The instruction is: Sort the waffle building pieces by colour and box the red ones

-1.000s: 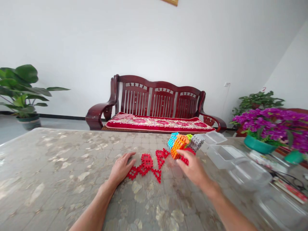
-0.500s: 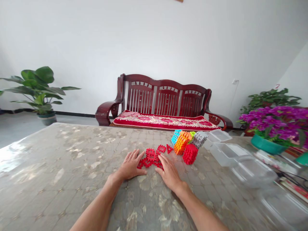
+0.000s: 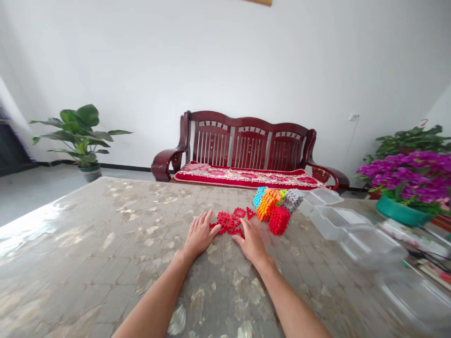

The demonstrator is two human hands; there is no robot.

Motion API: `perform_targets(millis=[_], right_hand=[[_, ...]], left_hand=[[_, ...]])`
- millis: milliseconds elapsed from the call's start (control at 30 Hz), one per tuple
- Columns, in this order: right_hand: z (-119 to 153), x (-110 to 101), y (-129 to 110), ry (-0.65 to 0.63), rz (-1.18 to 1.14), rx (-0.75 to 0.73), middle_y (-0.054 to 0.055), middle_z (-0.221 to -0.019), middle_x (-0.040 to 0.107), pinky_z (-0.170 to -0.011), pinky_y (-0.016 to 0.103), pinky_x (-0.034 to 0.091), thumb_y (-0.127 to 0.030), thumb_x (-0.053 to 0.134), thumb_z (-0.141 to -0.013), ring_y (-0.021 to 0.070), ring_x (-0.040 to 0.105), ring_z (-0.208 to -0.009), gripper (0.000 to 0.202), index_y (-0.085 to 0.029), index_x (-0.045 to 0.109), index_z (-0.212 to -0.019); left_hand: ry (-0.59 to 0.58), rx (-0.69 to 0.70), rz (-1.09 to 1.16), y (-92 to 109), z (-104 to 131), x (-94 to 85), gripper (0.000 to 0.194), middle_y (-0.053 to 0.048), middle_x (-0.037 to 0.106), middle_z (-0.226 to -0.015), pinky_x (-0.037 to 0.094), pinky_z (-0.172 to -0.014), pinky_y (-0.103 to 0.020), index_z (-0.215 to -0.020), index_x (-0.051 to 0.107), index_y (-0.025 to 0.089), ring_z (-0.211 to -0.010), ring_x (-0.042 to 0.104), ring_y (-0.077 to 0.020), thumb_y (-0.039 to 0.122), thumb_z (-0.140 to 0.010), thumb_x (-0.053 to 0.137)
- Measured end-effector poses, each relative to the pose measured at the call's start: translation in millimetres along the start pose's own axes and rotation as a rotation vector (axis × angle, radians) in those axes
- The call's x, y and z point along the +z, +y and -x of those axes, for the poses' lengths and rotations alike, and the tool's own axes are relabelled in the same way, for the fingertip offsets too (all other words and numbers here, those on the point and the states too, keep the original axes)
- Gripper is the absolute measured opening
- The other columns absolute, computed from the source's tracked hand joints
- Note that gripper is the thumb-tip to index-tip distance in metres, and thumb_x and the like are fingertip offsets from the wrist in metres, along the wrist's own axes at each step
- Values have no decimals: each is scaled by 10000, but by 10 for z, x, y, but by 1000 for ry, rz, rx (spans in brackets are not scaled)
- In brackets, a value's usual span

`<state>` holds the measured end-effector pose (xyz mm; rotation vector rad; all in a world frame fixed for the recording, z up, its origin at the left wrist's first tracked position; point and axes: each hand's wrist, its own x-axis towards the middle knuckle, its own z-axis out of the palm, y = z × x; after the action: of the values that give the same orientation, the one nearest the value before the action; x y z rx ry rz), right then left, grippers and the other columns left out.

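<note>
Several flat red lattice pieces (image 3: 229, 221) lie in a loose group on the patterned tabletop. My left hand (image 3: 200, 233) rests at their left side, fingers apart, its thumb at the edge of the pieces. On their right side is my right hand (image 3: 252, 240), also with spread fingers, its fingertips close to the red pieces. A small red triangle (image 3: 250, 213) lies just beyond it. Right of that stand stacks of linked pieces: blue (image 3: 260, 196), orange (image 3: 267, 206), grey (image 3: 292, 200), red (image 3: 279, 220) and a partly hidden green one (image 3: 282, 196).
Clear plastic boxes (image 3: 334, 222) and lids stand on the right of the table (image 3: 141, 225). Beyond them are purple flowers in a teal pot (image 3: 401, 210). A wooden bench (image 3: 248, 145) is behind the table, and a potted plant (image 3: 82, 136) stands at the left.
The camera view has shifted, moving the room slightly rightward in the picture. The upper red piece between my hands now lies flatter among the others. My left thumb has moved up against the pieces.
</note>
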<state>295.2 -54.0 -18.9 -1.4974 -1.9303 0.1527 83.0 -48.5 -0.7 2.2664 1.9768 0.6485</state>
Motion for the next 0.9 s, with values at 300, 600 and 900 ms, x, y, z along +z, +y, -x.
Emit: perform_targets(millis=[300, 600, 900], right_hand=[[-10, 3, 12, -1, -37, 14, 145, -1320, 558, -1057, 416, 382, -234, 613, -798, 257, 489, -1254, 525, -148, 516, -1306], [-38, 13, -27, 3, -5, 29, 159, -1318, 554, -1055, 442, 380, -238, 549, -840, 282, 486, -1250, 465, -144, 538, -1295], [-87, 44, 117, 39, -78, 27, 124, -1238, 623, -1069, 413, 390, -61, 382, -801, 216, 546, -1189, 480, -149, 623, -1207]], left_hand=[[41, -231, -60, -8, 229, -211, 443, -106, 606, -1265, 353, -1039, -350, -1206, 564, 178, -1204, 514, -225, 115, -795, 415], [57, -182, -37, 52, 234, -210, 311, -74, 575, -1260, 298, -1071, -402, -1079, 630, 246, -1216, 482, -249, 297, -798, 508], [39, -62, 55, 1, 203, -135, 267, -26, 574, -1258, 249, -1107, -435, -1042, 654, 305, -1269, 439, -245, 423, -808, 599]])
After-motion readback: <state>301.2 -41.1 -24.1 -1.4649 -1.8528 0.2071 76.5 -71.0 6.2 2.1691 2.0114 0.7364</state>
